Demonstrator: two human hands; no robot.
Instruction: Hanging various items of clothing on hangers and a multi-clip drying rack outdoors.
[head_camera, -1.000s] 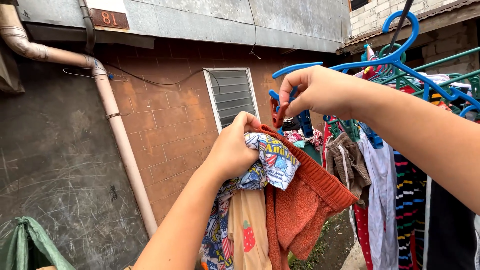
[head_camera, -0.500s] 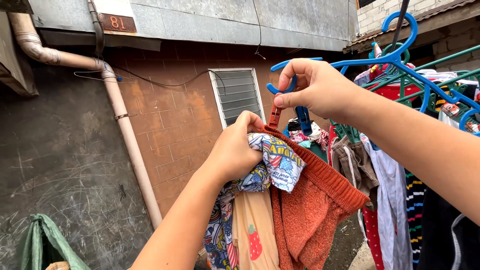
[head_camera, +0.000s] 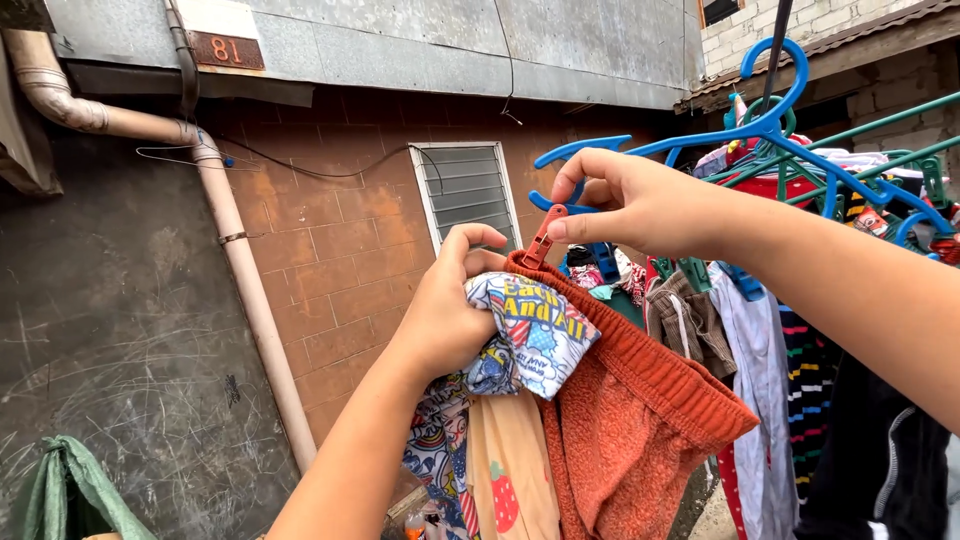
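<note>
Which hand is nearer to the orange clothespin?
Right. The right hand pinches the orange clothespin with its fingertips; the left hand is just below it, gripping the orange knit garment and printed cloth.

A single head-worn camera gives the only view, so no second view overlaps with it. It looks forward and slightly upward rather than down, from behind the person's raised arms. The left hand (head_camera: 445, 320) and right hand (head_camera: 625, 205) fill the near centre, very close to the lens. Beyond them it faces a brick wall (head_camera: 340, 250) with a louvred window (head_camera: 468, 195), a drainpipe (head_camera: 235, 260) at the left, and hanging laundry (head_camera: 760, 330) at the right.
</note>
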